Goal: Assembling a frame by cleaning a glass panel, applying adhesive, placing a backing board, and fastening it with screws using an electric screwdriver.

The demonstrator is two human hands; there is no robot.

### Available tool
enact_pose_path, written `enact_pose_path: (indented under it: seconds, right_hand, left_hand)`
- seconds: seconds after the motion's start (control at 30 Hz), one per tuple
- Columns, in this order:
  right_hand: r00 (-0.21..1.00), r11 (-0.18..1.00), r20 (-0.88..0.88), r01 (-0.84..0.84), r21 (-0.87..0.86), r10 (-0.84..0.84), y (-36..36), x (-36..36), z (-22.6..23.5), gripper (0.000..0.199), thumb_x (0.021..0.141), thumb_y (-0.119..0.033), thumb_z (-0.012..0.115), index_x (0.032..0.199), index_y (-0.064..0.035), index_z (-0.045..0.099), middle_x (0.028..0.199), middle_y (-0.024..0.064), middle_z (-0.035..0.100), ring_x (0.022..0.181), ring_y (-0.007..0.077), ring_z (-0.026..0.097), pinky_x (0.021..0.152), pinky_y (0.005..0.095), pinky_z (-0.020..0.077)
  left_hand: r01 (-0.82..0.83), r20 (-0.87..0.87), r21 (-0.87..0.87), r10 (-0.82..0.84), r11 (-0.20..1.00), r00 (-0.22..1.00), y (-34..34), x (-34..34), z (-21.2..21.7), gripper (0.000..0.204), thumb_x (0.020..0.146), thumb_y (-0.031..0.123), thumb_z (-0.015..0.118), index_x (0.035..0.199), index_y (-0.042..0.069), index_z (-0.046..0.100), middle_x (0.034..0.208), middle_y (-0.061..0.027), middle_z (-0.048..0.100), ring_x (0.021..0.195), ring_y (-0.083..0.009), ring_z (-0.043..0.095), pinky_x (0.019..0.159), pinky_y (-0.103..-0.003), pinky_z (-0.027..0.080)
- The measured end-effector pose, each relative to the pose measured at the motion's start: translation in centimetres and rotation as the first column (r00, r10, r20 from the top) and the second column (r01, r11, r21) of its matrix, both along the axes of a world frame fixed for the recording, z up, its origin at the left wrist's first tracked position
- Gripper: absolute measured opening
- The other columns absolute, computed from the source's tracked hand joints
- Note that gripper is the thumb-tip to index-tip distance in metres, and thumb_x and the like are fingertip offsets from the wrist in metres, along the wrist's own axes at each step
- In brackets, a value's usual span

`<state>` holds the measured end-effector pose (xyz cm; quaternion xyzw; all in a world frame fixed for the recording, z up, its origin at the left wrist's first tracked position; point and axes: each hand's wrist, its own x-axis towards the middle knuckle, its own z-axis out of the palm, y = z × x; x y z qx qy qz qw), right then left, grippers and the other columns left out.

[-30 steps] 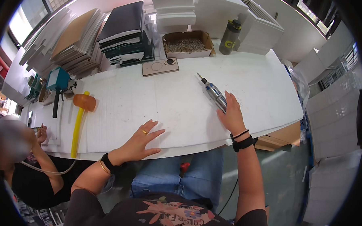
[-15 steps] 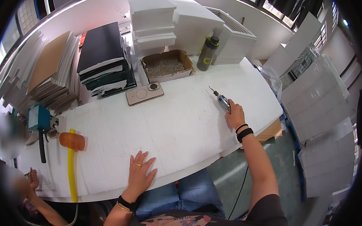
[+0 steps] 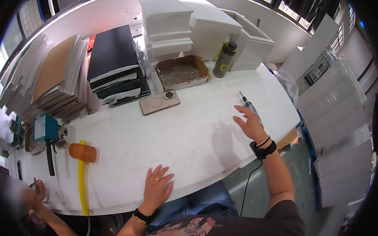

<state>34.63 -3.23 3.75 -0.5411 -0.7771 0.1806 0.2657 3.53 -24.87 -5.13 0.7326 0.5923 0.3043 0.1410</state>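
My left hand (image 3: 157, 187) lies flat on the white tabletop (image 3: 154, 137) near its front edge, fingers spread, holding nothing. Raised over the right part of the table, my right hand (image 3: 251, 122) has its thumb and fingers apart with nothing between them. Just beyond it, partly hidden behind the hand, a slim electric screwdriver (image 3: 249, 105) in silver and blue lies on the table, its bit pointing away from me. A gold-coloured phone (image 3: 159, 103) lies face down farther back, left of the screwdriver.
At left rests an orange-headed mallet (image 3: 83, 153) with a yellow handle, beside a teal tool (image 3: 45, 127) with a black handle. Behind are a box of small metal pieces (image 3: 182, 74), a grey bottle (image 3: 225, 60) and stacked boards (image 3: 111, 55). Another person's hand (image 3: 38, 190) is at lower left.
My right hand has let go of the electric screwdriver, which now lies farther right on the table, and has opened. My left hand stays flat. The whole view has shifted slightly.
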Motion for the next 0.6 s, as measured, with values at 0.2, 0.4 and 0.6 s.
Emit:
enact_pose_path:
  seconds: [0.2,0.4,0.6]
  right_hand:
    - [0.993,0.993,-0.114,-0.05,-0.107,0.038,-1.1,-1.6,5.6,0.022,0.083,-0.019,0.059,0.095,-0.0011,0.064,0.079,0.0089,0.066,0.072,0.0148,0.062,0.067,0.0256,0.0484]
    - [0.98,0.962,0.016,0.198,-0.188,-0.199,9.8,9.0,12.7,0.028,0.082,-0.026,0.057,0.086,0.0007,0.065,0.072,0.0086,0.064,0.065,0.0122,0.061,0.059,0.0248,0.0491]
    - [0.905,0.939,0.258,0.344,0.019,-0.337,21.6,14.9,13.1,0.028,0.075,-0.027,0.061,0.087,-0.0015,0.065,0.076,0.0098,0.065,0.068,0.0209,0.062,0.068,0.0313,0.0497]
  left_hand:
    - [0.029,0.0,-0.053,-0.029,0.998,1.0,-0.2,0.0,0.0,0.024,0.078,0.017,0.062,0.102,0.014,0.063,0.12,-0.0077,0.053,0.12,-0.03,0.042,0.103,-0.05,0.025]
    - [0.037,-0.032,-0.093,-0.04,0.995,0.999,0.2,-0.3,0.9,0.027,0.077,0.017,0.063,0.103,0.01,0.062,0.12,-0.0107,0.053,0.118,-0.0305,0.043,0.102,-0.047,0.028]
    - [-0.144,-0.01,0.018,0.144,0.989,0.99,1.7,0.6,0.7,0.03,0.075,0.016,0.063,0.103,0.006,0.061,0.118,-0.0161,0.052,0.113,-0.0357,0.045,0.095,-0.043,0.035]
